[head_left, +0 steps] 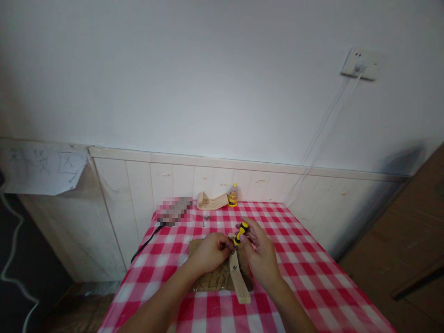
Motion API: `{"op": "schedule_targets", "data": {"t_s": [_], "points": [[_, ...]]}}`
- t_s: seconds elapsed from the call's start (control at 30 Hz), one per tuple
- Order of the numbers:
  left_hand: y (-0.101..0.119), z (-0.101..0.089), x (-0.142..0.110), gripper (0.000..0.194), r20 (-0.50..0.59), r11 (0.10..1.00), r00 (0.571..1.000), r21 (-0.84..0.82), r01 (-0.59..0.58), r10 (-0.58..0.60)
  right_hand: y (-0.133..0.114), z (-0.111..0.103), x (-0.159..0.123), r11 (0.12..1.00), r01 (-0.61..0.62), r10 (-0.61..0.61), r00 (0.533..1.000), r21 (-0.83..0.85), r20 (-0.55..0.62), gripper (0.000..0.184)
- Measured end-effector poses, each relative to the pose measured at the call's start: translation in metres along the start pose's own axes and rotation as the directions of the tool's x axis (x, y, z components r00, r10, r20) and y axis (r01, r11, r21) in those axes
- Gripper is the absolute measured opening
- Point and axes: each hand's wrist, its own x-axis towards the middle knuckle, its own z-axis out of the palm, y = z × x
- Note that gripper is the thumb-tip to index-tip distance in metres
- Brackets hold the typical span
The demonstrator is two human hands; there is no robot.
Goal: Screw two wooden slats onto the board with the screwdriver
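My right hand (258, 249) grips a short yellow-and-black screwdriver (240, 233), tilted with its tip down toward a curved wooden piece (238, 282). The fingers of my left hand (213, 252) are pinched together near the screwdriver's tip, at the upper end of the wood. What those fingers hold is too small and hidden to tell. A dark round screw or bolt head (235, 268) shows in the middle of the wooden piece. Beneath the wood lies a brown cardboard sheet (211, 280) that appears wrapped in clear plastic.
Several small metal screws (206, 217) lie beyond my hands. A curved wooden part (212, 201) and a clear bottle-shaped container with yellow ends (232, 195) stand by the wall. At the back left is a blurred-out object (175, 212) with a black strap (147, 243). A red-and-white checked cloth (308, 277) covers the table.
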Motion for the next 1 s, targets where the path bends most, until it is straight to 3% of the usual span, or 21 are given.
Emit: {"op": "schedule_targets", "data": {"t_s": [0.43, 0.73, 1.0], "points": [[-0.001, 0.000, 0.000, 0.018, 0.002, 0.999, 1.000, 0.036, -0.021, 0.020, -0.001, 0.002, -0.001, 1.000, 0.018, -0.018, 1.000, -0.020, 0.014, 0.041], [0.007, -0.001, -0.001, 0.019, 0.018, 0.998, 1.000, 0.055, 0.007, -0.008, -0.010, -0.001, -0.002, 0.996, 0.067, -0.059, 0.991, -0.065, 0.123, 0.038], [0.009, -0.001, -0.001, 0.022, -0.007, 0.995, 1.000, 0.102, 0.013, -0.013, -0.013, -0.001, -0.002, 0.995, 0.071, -0.067, 0.996, -0.068, 0.057, 0.036]]}}
